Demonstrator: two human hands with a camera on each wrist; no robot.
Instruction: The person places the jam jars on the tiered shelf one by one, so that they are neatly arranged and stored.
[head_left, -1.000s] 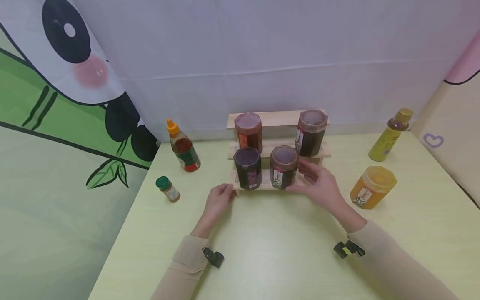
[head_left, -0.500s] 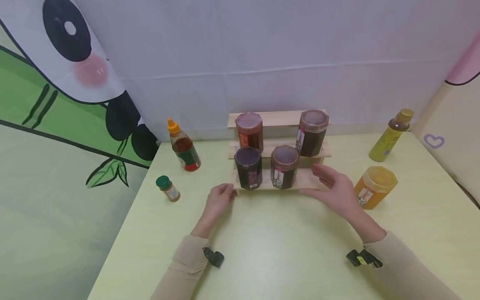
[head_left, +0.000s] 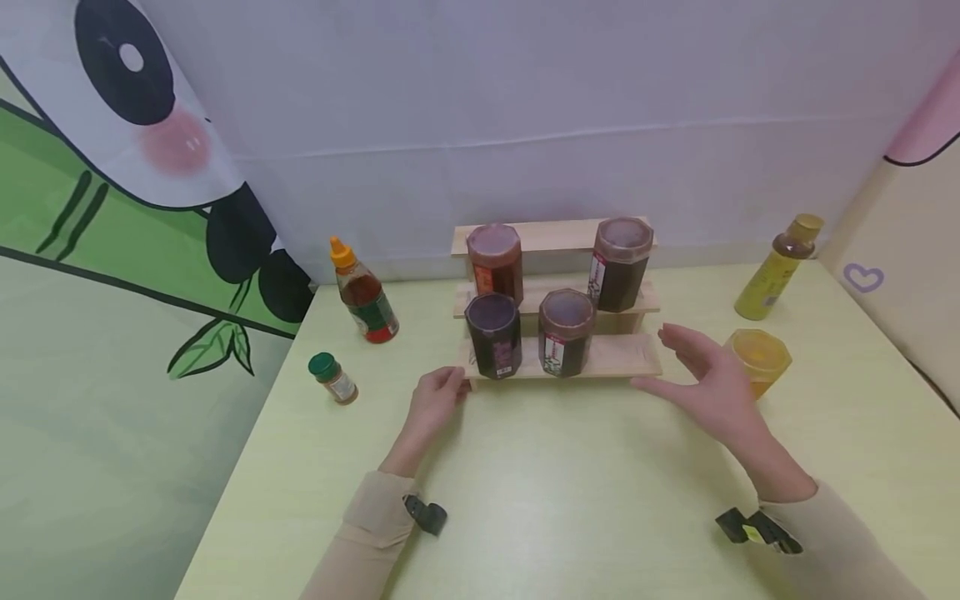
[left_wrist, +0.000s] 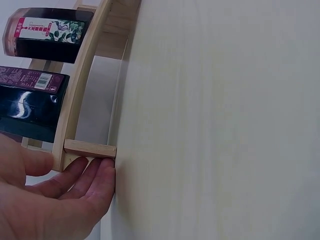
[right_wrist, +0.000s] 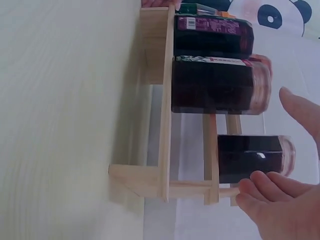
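Observation:
A three-step wooden rack (head_left: 622,357) stands on the table against the backdrop. My left hand (head_left: 437,398) grips its front left corner; in the left wrist view the thumb is at the shelf edge and the fingers are against the leg. On the lowest step stand a dark jar with a purple label (head_left: 493,337) and a dark jar with a white-and-red label (head_left: 566,333). A reddish-brown jar (head_left: 497,262) and another dark jar (head_left: 621,265) are on the middle step. Beyond the rack's right end, my right hand (head_left: 712,383) holds nothing, thumb and fingers spread apart.
Right of the rack, a jar of yellow honey (head_left: 761,358) is partly covered by the right hand, with a yellow-green bottle (head_left: 778,268) behind. To the left stand an orange-capped squeeze bottle (head_left: 365,296) and a small green-capped jar (head_left: 333,379) on the pale table (head_left: 540,492).
My right hand has let go of the white-and-red-labelled jar on the lowest step and moved right, in front of the honey jar. The left hand stays on the rack's corner.

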